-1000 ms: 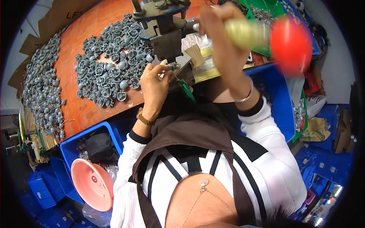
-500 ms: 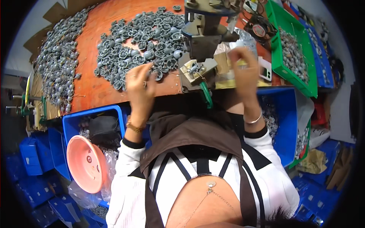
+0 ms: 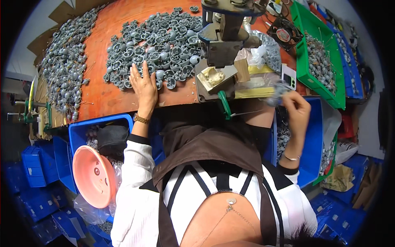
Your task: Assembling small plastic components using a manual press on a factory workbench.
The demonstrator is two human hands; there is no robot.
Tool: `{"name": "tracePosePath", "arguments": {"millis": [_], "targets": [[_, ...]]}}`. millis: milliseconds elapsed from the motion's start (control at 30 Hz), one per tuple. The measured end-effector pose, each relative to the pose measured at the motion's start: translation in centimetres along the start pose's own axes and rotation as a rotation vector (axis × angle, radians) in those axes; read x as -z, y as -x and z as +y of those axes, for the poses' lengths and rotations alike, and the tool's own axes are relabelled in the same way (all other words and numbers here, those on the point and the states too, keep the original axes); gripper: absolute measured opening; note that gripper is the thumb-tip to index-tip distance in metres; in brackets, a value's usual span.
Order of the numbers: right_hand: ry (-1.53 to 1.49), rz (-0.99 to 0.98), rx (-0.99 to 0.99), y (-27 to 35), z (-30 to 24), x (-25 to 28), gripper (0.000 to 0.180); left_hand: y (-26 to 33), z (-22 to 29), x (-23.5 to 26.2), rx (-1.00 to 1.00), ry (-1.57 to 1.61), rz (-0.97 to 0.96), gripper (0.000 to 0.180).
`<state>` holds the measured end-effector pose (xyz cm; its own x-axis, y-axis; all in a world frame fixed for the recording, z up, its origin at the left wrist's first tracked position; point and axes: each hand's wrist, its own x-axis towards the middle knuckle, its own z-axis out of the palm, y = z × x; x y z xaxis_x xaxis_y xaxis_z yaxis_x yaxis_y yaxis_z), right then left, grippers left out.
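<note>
My left hand [image 3: 144, 88] lies with fingers stretched at the near edge of a pile of small grey plastic shells [image 3: 158, 47] on the red-orange table; its fingertips reach the shells. My right hand [image 3: 297, 110] is closed in a pinch on a small grey plastic part [image 3: 276, 95], blurred by motion, above the thigh and beside a blue bin [image 3: 310, 136]. A thin strand trails from near that part. Between the hands stands a bench press [image 3: 224, 37]. Under its head, a pale holding block [image 3: 214, 77] shows a bare hollow. A green handle [image 3: 224, 103] sticks out in front.
Wired grey parts [image 3: 66, 61] cover the table's left side, and more fill a green tray [image 3: 302, 61] at right. A small fan [image 3: 284, 33] and a phone [image 3: 289, 77] lie near the press. A pink basin [image 3: 92, 177] sits over a blue bin at lower left.
A grey part has left the holding block. My right hand has moved right and nearer, with a grey part in it. My left hand has shifted slightly and spread its fingers at the pile.
</note>
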<state>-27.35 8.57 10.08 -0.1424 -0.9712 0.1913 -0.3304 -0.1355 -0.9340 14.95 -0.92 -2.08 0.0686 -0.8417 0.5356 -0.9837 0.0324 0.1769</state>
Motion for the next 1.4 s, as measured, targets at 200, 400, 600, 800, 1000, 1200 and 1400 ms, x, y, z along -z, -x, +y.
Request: {"name": "tracePosePath", "arguments": {"millis": [200,400,600,800,1000,1200,1400], "targets": [[0.252,0.237,-0.226,4.6,6.7,13.4,0.023,-5.1,-1.0,1.3,-0.053,0.066,0.125,0.038],[1.328,0.330,-0.284,7.4,10.7,14.7,0.031,-10.8,-3.1,-0.8,-0.093,-0.158,-0.052,0.030],[0.716,0.486,-0.077,-1.0,5.9,12.2,0.018,-10.2,-0.9,-0.1,-0.192,0.211,0.096,0.018],[0.939,0.561,0.071,-15.3,9.5,15.7,0.015,-2.0,10.7,1.6,-0.225,0.935,-0.123,0.016],[1.377,0.265,-0.253,-21.4,15.7,18.8,0.011,-0.8,15.6,1.8,-0.236,0.881,-0.198,0.015],[1.425,0.086,-0.012,-20.3,15.5,19.8,0.012,-1.4,15.1,2.4,-0.274,0.846,-0.298,0.013],[1.502,-0.109,0.016,-20.8,14.8,20.4,0.016,-1.7,12.4,3.6,-0.323,0.885,-0.426,0.020]]}}
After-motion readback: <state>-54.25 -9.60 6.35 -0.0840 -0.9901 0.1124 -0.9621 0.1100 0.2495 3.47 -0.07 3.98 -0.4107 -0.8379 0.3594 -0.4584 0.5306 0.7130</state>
